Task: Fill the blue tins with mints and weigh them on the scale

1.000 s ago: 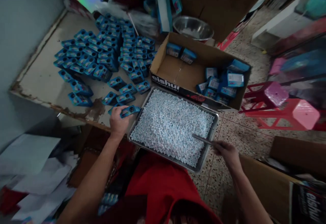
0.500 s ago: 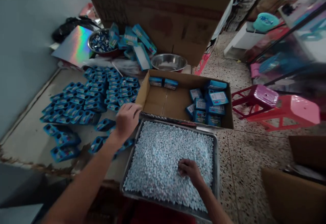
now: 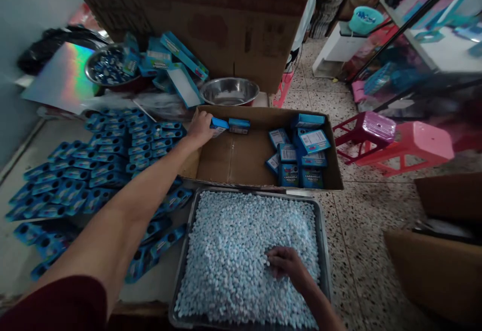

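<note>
One small blue box point(image 3: 221, 126) is at the far left end of a cardboard carton point(image 3: 244, 157), slightly tilted. The person's left grip point(image 3: 201, 129) is closed on the left end of this box. A second blue box point(image 3: 239, 126) stands just to its right, by the carton's far wall. At the carton's right end lies a loose heap of boxes point(image 3: 301, 152); at least eight can be counted, some overlapping.

Nearer the person is one metal tray point(image 3: 326, 240), covered with pale blue and white pellets point(image 3: 226, 250), too many to count. The right grip point(image 3: 284, 262) is bent, fingertips in the pellets; whether it holds anything there cannot be told.

Left of the carton, several dozen blue boxes with round holes point(image 3: 75, 173) crowd the worktop point(image 3: 158, 282); the left arm hides some, so an exact count is not possible. Behind stand two bowls: one steel bowl point(image 3: 230, 90) just beyond the carton, and one bowl of wrapped pieces point(image 3: 89, 73) farther left. On the floor to the right are two stools, one purple point(image 3: 376, 127), one coral-pink point(image 3: 429, 142).
</note>
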A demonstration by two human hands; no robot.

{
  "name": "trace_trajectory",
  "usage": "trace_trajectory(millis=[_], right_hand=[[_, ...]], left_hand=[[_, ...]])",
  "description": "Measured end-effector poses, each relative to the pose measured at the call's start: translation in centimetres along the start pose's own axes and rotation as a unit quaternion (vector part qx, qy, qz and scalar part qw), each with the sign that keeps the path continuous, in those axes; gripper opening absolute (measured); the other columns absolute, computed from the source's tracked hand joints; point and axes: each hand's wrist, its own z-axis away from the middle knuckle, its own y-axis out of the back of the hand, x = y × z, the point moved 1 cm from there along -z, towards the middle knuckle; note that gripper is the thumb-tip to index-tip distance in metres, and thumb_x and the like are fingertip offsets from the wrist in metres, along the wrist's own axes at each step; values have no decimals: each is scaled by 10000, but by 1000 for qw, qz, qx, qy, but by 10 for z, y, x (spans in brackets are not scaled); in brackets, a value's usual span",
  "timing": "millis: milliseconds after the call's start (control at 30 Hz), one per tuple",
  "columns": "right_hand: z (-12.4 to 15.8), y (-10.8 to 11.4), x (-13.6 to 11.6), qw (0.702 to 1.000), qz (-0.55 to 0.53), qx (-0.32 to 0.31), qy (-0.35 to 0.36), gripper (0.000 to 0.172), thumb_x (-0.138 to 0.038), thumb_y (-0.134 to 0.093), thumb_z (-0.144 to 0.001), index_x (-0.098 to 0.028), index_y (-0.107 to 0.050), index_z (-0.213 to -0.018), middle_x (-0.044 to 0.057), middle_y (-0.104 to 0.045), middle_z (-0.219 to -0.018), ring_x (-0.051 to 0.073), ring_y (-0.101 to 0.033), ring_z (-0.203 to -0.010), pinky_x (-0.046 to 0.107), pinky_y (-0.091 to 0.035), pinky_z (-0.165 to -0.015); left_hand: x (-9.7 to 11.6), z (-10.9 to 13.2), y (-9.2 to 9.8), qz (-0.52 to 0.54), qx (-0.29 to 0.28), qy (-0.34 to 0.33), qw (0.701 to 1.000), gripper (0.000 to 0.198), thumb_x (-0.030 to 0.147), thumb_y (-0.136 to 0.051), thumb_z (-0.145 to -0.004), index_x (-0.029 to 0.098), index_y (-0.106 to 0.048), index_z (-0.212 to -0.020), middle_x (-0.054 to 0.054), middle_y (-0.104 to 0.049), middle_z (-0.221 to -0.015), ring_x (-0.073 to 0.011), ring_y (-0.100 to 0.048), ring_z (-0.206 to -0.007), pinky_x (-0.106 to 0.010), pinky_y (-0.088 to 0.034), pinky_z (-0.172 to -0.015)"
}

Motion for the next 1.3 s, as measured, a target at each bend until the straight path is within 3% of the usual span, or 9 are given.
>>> trace_trajectory(millis=[100,167,233,367,433,500,733,1033,1300], right_hand=[[6,7,-8,1000,-7,-6,5,525,-583,-923,-600,-134,-749,-809,28,-688,-594,126,-567,-449,235,-426,-471],[14,7,-19,1000,-12,-16,8,539,-578,-942,-578,-131,-751,-810,35,-696,-608,114,-553,-437,227,-403,-457],[26,3,-36,999,-12,-31,16,536,-564,-952,-579,-129,-767,-832,41,-704,-616,106,-544,-430,223,-399,-454],[56,-7,-77,998,-17,-57,37,488,-515,-965,-612,-130,-793,-857,47,-712,-636,93,-543,-432,209,-406,-448],[71,-13,-96,997,-20,-64,46,463,-486,-974,-625,-130,-801,-864,45,-709,-634,86,-545,-432,195,-407,-439],[82,-17,-111,996,-18,-67,58,429,-456,-972,-649,-130,-805,-874,42,-708,-636,82,-552,-437,183,-415,-436],[91,-23,-140,993,35,-68,86,423,-447,-960,-659,-134,-808,-900,44,-721,-655,96,-591,-463,183,-472,-445],[105,-48,-169,977,164,-40,130,372,-459,-884,-676,-141,-794,-847,23,-687,-598,126,-605,-445,217,-475,-422],[121,-93,-186,884,379,15,271,188,-189,-635,-834,-182,-813,-892,2,-673,-587,138,-633,-498,239,-462,-517]], left_hand=[[7,80,46,189,54,46,979,487,289,-850,-714,153,-680,-1150,-90,-695,-1147,-267,-651,-1075,-349,-533,-956],[18,146,65,357,54,123,924,471,367,-868,-713,162,-693,-1100,-55,-733,-1031,-229,-689,-960,-295,-570,-849],[33,212,67,532,48,259,805,410,379,-849,-750,150,-708,-1059,-67,-759,-985,-212,-715,-875,-268,-592,-749],[63,312,34,721,28,473,505,250,251,-709,-903,123,-716,-1117,-102,-784,-958,-191,-744,-766,-264,-619,-659],[74,343,13,737,46,532,415,192,183,-662,-936,112,-708,-1109,-95,-783,-905,-182,-746,-724,-269,-630,-654],[81,365,-4,729,71,569,373,141,145,-652,-941,101,-700,-1066,-86,-775,-845,-177,-738,-668,-267,-627,-616],[96,402,-30,709,87,600,361,170,144,-689,-923,127,-712,-1091,-52,-771,-805,-161,-721,-609,-246,-608,-568],[98,413,-45,685,26,618,386,305,207,-781,-882,134,-722,-1172,-54,-770,-831,-142,-707,-604,-219,-601,-573],[76,396,-36,655,-39,625,422,282,198,-768,-895,112,-707,-1157,-97,-758,-909,-159,-713,-659,-233,-621,-583]])
